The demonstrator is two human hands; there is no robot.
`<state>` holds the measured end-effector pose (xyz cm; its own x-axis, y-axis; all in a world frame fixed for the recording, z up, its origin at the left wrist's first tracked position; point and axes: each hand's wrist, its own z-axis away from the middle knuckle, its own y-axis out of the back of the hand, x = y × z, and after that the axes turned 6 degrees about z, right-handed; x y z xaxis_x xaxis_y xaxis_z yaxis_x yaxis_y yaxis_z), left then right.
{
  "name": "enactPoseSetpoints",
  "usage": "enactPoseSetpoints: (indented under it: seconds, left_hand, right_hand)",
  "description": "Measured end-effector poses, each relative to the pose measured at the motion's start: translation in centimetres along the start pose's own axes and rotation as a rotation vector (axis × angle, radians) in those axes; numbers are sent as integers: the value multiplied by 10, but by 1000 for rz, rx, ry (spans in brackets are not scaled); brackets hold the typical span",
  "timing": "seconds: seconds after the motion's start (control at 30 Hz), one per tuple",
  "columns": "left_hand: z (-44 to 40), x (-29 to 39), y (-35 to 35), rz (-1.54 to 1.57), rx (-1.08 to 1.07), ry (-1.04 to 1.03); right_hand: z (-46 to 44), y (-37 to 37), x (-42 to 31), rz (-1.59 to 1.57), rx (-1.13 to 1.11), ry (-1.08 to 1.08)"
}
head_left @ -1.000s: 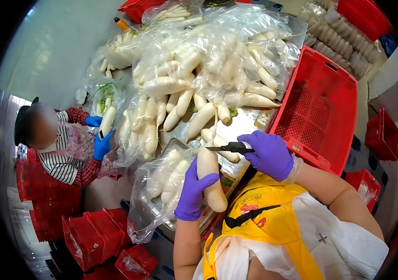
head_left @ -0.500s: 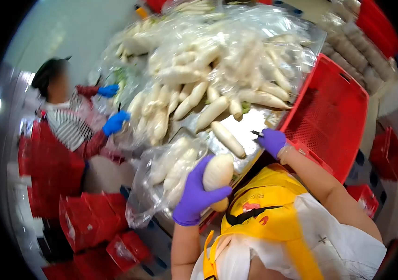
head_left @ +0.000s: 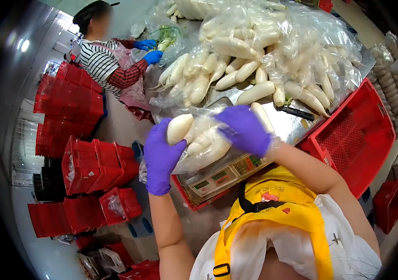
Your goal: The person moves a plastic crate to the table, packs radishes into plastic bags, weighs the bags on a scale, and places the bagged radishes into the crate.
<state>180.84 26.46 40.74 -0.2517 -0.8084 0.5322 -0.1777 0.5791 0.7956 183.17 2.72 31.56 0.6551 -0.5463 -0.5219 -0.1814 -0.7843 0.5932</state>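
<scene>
The person's purple-gloved left hand (head_left: 164, 156) grips a daikon (head_left: 180, 129) by a clear plastic bag (head_left: 187, 165) of daikons on the digital scale (head_left: 222, 177). The right hand (head_left: 247, 130) blurs over the bag, its grip impossible to tell; a black knife (head_left: 297, 113) lies near the red crate (head_left: 357, 140).

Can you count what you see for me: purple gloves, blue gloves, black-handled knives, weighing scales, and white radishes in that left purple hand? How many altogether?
Purple gloves: 2
Blue gloves: 2
Black-handled knife: 1
Weighing scale: 1
White radish in the left hand: 1
Total: 7
</scene>
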Motion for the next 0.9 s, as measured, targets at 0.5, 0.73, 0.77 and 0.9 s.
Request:
enactPoseSetpoints:
  seconds: [0.5, 0.73, 0.77, 0.9]
  left_hand:
    - [5, -54, -92, -363, -266, -172]
    - [21, -61, -56, -161, -281, -172]
    - [26, -54, -41, -74, -198, -178]
    - [62, -27, 33, 3, 198, -226]
  right_hand:
    - [-57, 35, -14, -523, -79, -527]
    - [-22, 47, -37, -347, -136, -421]
    - [-21, 52, -43, -313, -140, -335]
    - [-16, 75, -57, -159, -147, -258]
